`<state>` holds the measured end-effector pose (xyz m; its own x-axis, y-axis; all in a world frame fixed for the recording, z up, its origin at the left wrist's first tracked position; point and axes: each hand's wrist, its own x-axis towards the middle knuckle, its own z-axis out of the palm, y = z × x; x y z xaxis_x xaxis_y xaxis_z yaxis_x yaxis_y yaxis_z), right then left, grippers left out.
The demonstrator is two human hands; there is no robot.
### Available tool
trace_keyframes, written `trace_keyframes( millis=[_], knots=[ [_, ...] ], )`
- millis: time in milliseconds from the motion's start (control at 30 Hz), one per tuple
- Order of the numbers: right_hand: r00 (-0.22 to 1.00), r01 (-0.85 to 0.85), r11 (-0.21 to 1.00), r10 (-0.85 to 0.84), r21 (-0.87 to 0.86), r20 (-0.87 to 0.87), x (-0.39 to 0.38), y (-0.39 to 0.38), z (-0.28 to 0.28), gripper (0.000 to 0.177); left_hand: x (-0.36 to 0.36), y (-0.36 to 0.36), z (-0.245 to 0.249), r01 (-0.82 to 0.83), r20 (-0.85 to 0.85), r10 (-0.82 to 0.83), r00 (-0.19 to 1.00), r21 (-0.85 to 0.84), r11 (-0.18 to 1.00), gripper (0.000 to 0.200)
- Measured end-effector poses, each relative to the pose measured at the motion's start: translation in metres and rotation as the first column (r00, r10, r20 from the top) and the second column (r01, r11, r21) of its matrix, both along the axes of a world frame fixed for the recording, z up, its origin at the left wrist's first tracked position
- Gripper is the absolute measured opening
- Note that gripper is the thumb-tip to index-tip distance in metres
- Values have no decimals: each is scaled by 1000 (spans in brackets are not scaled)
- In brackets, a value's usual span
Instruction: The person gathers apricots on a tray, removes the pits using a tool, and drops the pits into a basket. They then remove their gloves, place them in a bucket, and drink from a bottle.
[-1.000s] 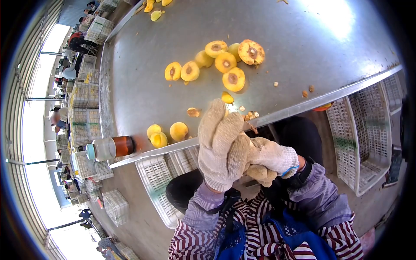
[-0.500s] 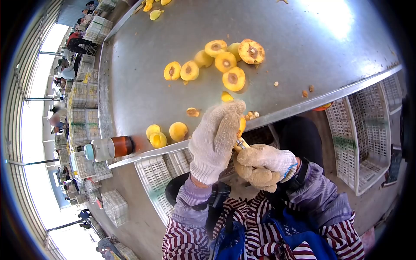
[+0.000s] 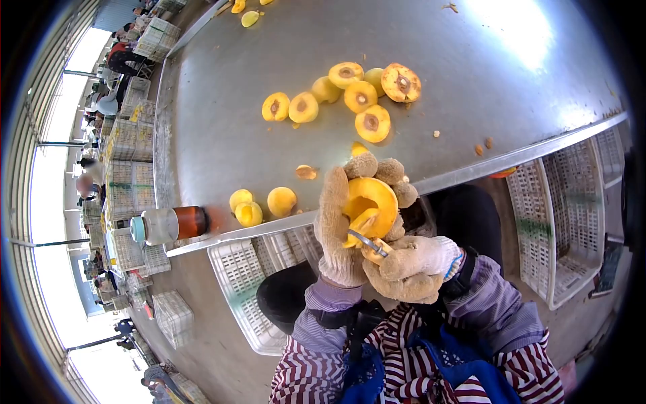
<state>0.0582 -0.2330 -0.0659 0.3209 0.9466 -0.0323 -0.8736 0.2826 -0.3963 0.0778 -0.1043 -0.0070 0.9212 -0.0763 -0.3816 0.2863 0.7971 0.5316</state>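
Observation:
My left hand (image 3: 340, 232), in a knitted glove, cups a yellow peach half (image 3: 380, 202) with its hollow facing up. My right hand (image 3: 410, 266), also gloved, is closed around the handle of a small tool with a curved metal loop (image 3: 367, 241). The loop lies at the near edge of the peach half, by a flap of yellow flesh. Beyond the hands, several peach halves (image 3: 361, 97) lie in a group on the metal table (image 3: 229, 128), most with the cut side up. A small brown-yellow piece (image 3: 306, 172) rests left of my left hand.
Three peach pieces (image 3: 281, 201) and a bottle of red-brown liquid (image 3: 176, 225) are at the table's left near edge. White crates (image 3: 243, 289) stand below the table on the left and right (image 3: 538, 222). People and stacked crates (image 3: 128, 182) are farther left.
My left hand has turned from showing its back to palm up, bringing the peach half into view. My right hand keeps the tool and has moved slightly right. The view has shifted a little.

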Motion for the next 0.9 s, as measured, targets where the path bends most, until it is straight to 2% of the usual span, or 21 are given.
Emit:
trace_keyframes(
  millis=[33,67,133,167,200,233,267,367,400,500,533,567,600,633,667,700,767,833,900],
  knots=[
    [1000,14,1000,-14,-28,-12,1,0,4,40,3,5,-3,-15,75,-9,997,311,950,45],
    [995,47,991,-57,-129,-76,2,-7,23,36,7,14,-4,-56,144,-36,989,588,807,42],
    [993,5,998,-12,-55,-122,10,-18,12,26,17,42,-9,-161,159,77,984,629,760,36],
    [990,77,993,-88,-93,-112,10,-15,13,27,23,65,-14,-227,81,213,974,423,877,33],
    [982,144,981,-158,-130,-103,10,-11,15,28,27,86,-26,-239,217,105,970,813,531,33],
    [970,208,964,-225,-169,-88,10,-7,18,29,32,107,-42,-273,274,-55,960,961,33,32],
    [969,227,947,-243,-227,-46,13,-6,23,34,36,125,-54,-319,238,-225,945,827,-463,32],
    [955,290,922,-294,-258,25,17,-11,22,31,34,159,-68,-343,-85,-506,858,640,-688,28],
    [957,280,913,-289,-297,13,18,-11,23,32,35,166,-66,-331,-79,-469,880,606,-723,27],
    [956,284,860,-288,-423,56,23,-8,30,32,56,159,-59,-343,-10,-372,928,362,-867,26],
    [947,304,836,-318,-457,48,24,-6,30,30,68,129,-44,-335,88,-363,928,627,-703,26],
    [938,333,808,-336,-485,84,24,-6,30,28,79,101,-40,-227,67,-333,941,853,-471,30],
    [930,360,781,-347,-511,125,25,-5,31,27,86,66,-23,9,-99,-276,956,951,-310,41],
    [919,390,751,-356,-533,170,26,-5,30,25,101,42,-16,116,-274,-325,905,896,-429,57],
    [893,449,726,-389,-521,227,27,-4,27,22,112,27,-38,121,-293,-278,915,856,-503,69],
    [886,461,717,-405,-523,225,26,-5,24,22,121,18,-55,104,-329,-336,882,833,-544,63],
    [876,477,702,-431,-529,217,26,-10,20,22,121,2,-56,20,-222,-375,900,880,-475,59],
    [863,496,666,-447,-557,235,26,-15,22,26,112,3,-51,164,-189,-350,917,981,-101,57],
    [852,507,634,-470,-583,230,27,-18,23,30,99,11,-44,267,-155,-356,922,919,292,59]
  ],
)
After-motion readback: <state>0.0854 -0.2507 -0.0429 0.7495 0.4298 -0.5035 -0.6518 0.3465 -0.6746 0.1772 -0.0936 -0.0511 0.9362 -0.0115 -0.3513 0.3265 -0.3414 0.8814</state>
